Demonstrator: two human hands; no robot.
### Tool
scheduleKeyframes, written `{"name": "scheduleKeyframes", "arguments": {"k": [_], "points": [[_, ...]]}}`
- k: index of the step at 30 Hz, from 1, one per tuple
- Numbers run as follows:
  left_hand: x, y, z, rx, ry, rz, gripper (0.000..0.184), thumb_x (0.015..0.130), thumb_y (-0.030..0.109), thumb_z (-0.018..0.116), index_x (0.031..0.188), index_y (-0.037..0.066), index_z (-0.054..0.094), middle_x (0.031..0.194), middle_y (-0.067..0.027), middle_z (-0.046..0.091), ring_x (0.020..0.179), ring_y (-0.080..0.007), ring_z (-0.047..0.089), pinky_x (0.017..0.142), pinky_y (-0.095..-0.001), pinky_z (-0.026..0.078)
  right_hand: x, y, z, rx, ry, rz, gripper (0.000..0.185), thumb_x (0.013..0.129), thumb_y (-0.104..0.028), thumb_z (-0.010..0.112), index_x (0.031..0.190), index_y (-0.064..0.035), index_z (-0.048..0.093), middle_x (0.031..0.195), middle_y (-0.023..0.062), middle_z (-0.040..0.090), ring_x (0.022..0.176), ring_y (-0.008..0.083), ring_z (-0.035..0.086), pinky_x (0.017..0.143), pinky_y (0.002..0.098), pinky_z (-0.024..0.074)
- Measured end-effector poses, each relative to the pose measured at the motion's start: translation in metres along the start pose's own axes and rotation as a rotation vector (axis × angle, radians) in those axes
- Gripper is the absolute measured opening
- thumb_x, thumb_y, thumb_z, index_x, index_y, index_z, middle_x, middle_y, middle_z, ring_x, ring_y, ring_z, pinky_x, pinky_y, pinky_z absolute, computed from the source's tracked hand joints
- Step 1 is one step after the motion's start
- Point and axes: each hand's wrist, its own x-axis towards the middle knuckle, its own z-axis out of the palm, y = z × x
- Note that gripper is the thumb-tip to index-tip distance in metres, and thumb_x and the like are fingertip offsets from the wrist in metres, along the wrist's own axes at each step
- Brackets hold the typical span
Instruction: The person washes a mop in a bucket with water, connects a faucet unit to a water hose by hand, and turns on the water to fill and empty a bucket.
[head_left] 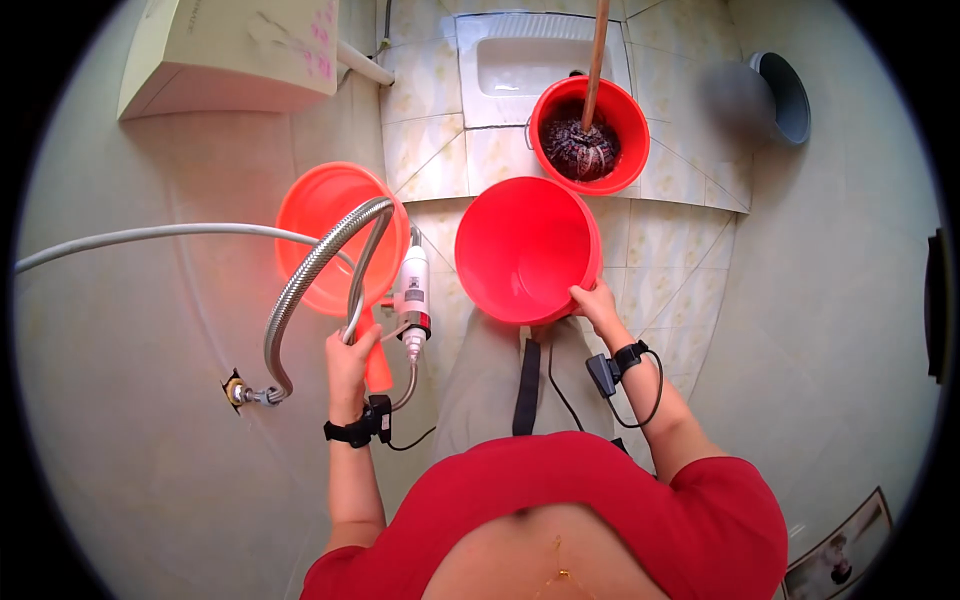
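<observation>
My left hand (pixel 347 372) is closed by the handle of an orange-red dipper (pixel 302 195), fingers lying over the handle. A braided metal hose (pixel 312 265) loops in front of the dipper and comes down to the same hand, so its exact hold on the hose cannot be told. My right hand (pixel 596 305) grips the rim of a red bucket (pixel 520 245), which is tilted with its mouth up in front of my legs. Beyond it stands another red bucket (pixel 637 120) with dark liquid and a mop (pixel 597 60) upright in it.
A white cylindrical tap unit (pixel 413 285) is close to my left hand. The hose joins a wall valve (pixel 238 391). A squat toilet (pixel 515 75) is set in the raised tiled floor (pixel 425 135). A grey bin (pixel 788 95) stands right; a box-shaped cabinet (pixel 230 60) hangs left.
</observation>
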Motion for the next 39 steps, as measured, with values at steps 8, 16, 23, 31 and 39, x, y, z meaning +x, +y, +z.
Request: {"name": "scheduleKeyframes", "arguments": {"k": [8, 16, 23, 31, 39], "points": [[-0.005, 0.006, -0.003, -0.104, -0.063, -0.023, 0.013, 0.074, 0.010, 0.065, 0.073, 0.000, 0.057, 0.062, 0.0032, 0.051, 0.053, -0.0041, 0.043, 0.048, -0.0220, 0.034, 0.040, -0.014, 0.092, -0.584, 0.061, -0.298, 0.061, 0.060, -0.031, 0.066, 0.101, 0.0113, 0.049, 0.097, 0.0269, 0.057, 0.090, 0.0393, 0.056, 0.083, 0.0399, 0.0446], [-0.007, 0.017, -0.009, -0.225, -0.137, -0.035, 0.012, 0.075, 0.010, 0.063, 0.077, 0.001, 0.056, 0.066, 0.0026, 0.051, 0.055, -0.0045, 0.044, 0.050, -0.0210, 0.035, 0.066, -0.016, 0.141, -0.664, 0.102, -0.324, 0.055, 0.060, -0.032, 0.067, 0.092, 0.0100, 0.051, 0.091, 0.0289, 0.058, 0.089, 0.0396, 0.057, 0.080, 0.0409, 0.0458], [-0.009, 0.016, -0.009, -0.364, -0.149, -0.075, 0.014, 0.075, 0.010, 0.063, 0.082, 0.002, 0.055, 0.071, 0.0027, 0.051, 0.061, -0.0040, 0.046, 0.054, -0.0208, 0.037, 0.058, -0.010, 0.165, -0.645, 0.007, -0.373, 0.054, 0.060, -0.031, 0.067, 0.092, 0.0093, 0.051, 0.090, 0.0285, 0.058, 0.088, 0.0394, 0.057, 0.080, 0.0408, 0.0462], [-0.010, -0.038, -0.025, -0.545, -0.110, 0.031, 0.014, 0.076, 0.009, 0.062, 0.087, 0.002, 0.055, 0.073, 0.0021, 0.052, 0.062, -0.0053, 0.048, 0.056, -0.0213, 0.038, 0.075, 0.004, 0.206, -0.671, -0.051, -0.491, 0.053, 0.059, -0.029, 0.068, 0.094, 0.0064, 0.051, 0.088, 0.0254, 0.060, 0.086, 0.0383, 0.058, 0.078, 0.0401, 0.0472], [0.012, -0.081, -0.012, -0.505, -0.031, 0.095, 0.009, 0.076, 0.006, 0.063, 0.080, 0.001, 0.056, 0.069, 0.0026, 0.052, 0.059, -0.0044, 0.046, 0.054, -0.0214, 0.037, 0.093, -0.020, 0.232, -0.426, -0.269, -0.585, 0.050, 0.062, -0.023, 0.066, 0.100, 0.0055, 0.052, 0.084, 0.0185, 0.062, 0.078, 0.0259, 0.062, 0.070, 0.0328, 0.0493]]}}
